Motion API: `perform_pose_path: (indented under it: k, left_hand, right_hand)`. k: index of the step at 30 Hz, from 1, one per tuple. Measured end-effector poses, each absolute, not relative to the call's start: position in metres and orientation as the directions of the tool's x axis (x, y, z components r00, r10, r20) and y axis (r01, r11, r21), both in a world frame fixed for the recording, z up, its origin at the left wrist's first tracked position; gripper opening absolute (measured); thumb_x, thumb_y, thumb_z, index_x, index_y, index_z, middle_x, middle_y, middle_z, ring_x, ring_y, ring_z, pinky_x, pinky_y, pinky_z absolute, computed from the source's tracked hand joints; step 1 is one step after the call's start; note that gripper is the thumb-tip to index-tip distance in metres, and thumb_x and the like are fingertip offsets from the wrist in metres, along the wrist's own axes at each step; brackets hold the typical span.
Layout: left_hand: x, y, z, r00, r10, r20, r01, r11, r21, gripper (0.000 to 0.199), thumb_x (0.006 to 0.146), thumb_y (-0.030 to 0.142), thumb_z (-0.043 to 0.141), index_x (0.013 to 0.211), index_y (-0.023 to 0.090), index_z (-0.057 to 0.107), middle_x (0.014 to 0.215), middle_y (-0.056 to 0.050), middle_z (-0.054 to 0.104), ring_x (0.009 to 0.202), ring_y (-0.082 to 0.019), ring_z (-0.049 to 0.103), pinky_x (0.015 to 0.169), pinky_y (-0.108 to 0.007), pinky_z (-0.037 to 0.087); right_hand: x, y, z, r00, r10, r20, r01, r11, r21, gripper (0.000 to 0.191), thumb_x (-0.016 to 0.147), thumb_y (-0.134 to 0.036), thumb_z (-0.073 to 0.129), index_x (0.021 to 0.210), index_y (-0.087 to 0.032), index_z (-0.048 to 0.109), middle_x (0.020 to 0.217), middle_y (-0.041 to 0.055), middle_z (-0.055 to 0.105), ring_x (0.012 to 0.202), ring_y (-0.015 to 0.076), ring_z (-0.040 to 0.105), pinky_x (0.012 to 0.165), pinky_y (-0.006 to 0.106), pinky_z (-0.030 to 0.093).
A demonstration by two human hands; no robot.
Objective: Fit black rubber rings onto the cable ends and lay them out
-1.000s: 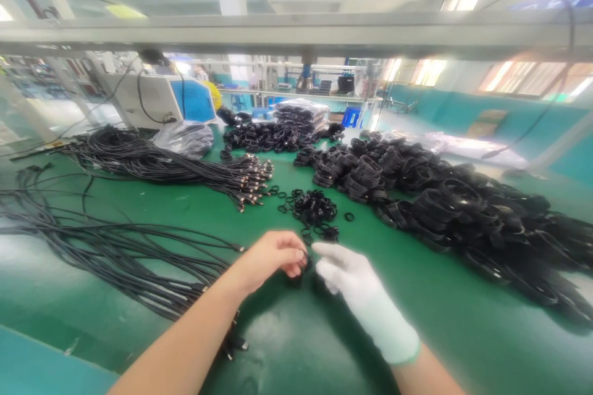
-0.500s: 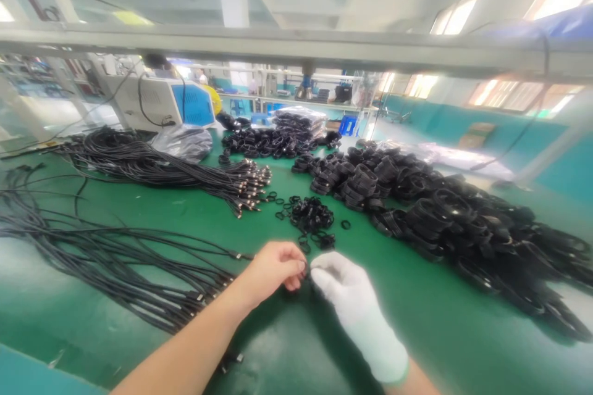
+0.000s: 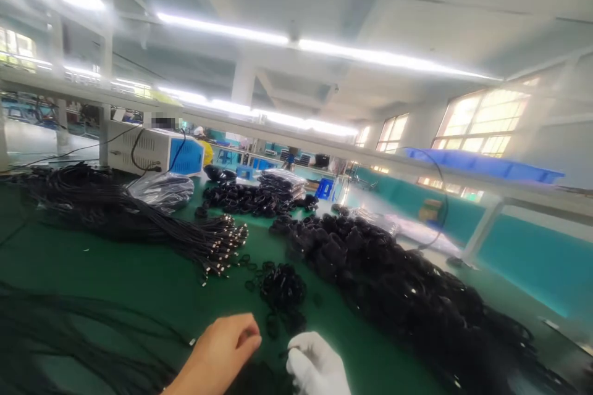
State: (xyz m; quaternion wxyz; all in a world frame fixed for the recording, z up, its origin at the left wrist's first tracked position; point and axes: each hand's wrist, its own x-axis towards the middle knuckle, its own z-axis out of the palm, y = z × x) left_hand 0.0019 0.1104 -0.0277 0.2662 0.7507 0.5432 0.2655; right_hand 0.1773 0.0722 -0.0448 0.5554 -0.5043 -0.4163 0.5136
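Note:
My bare left hand (image 3: 225, 349) is at the bottom centre, thumb and fingers curled together; what it holds, if anything, cannot be made out. To its right, my white-gloved right hand (image 3: 317, 363) is closed in a pinch with a small dark bit at its fingertips, too blurred to name. A gap separates the two hands. Just beyond them lies a small pile of black rings (image 3: 282, 287) on the green table (image 3: 139, 278). Loose black cables (image 3: 92, 327) run along the lower left toward my left hand.
A bundle of black cables with metal-tipped ends (image 3: 185, 234) lies at the left. Coiled black cables (image 3: 370, 259) are heaped at the right. Farther back are a plastic bag (image 3: 162, 191), a white and blue machine (image 3: 152, 148) and a shelf holding a blue tray (image 3: 482, 163).
The view has tilted upward, so the hands and table sit lower in the picture. My hands have moved slightly apart.

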Motion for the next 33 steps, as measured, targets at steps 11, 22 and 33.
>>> perform_pose_path:
  k: [11, 22, 33]
  left_hand:
    - [0.028, 0.086, -0.011, 0.383, 0.903, 0.195, 0.302, -0.322, 0.897, 0.013, 0.074, 0.021, 0.055, 0.085, 0.018, 0.06, 0.075, 0.001, 0.058, 0.065, -0.011, 0.05, 0.059, -0.02, 0.039]
    - [0.007, 0.1, -0.013, 0.38, 0.924, 0.05, 0.596, -0.286, 0.75, 0.016, 0.074, 0.029, 0.055, 0.083, 0.02, 0.065, 0.075, 0.001, 0.061, 0.066, -0.013, 0.052, 0.059, -0.023, 0.037]
    - [0.011, 0.104, -0.015, 0.354, 0.928, -0.114, 0.302, 0.002, 0.953, 0.011, 0.07, 0.024, 0.054, 0.07, 0.014, 0.06, 0.059, 0.002, 0.056, 0.052, -0.009, 0.05, 0.05, -0.02, 0.039]
  right_hand:
    - [0.18, 0.061, -0.037, -0.009, 0.99, -0.142, -0.493, -0.128, -0.861, 0.027, 0.063, -0.034, 0.075, 0.075, -0.015, 0.06, 0.059, -0.0017, 0.053, 0.047, 0.0062, 0.039, 0.04, 0.017, 0.027]
    - [0.187, 0.06, -0.033, -0.079, 0.958, -0.277, -0.579, -0.27, -0.769, 0.037, 0.06, -0.032, 0.079, 0.088, -0.015, 0.061, 0.063, -0.0005, 0.055, 0.048, 0.006, 0.039, 0.043, 0.018, 0.028]
    - [0.196, 0.065, -0.038, 0.045, 0.984, -0.169, -0.541, -0.118, -0.833, 0.033, 0.065, -0.033, 0.074, 0.087, -0.015, 0.057, 0.064, -0.0035, 0.05, 0.044, 0.0028, 0.032, 0.042, 0.018, 0.023]
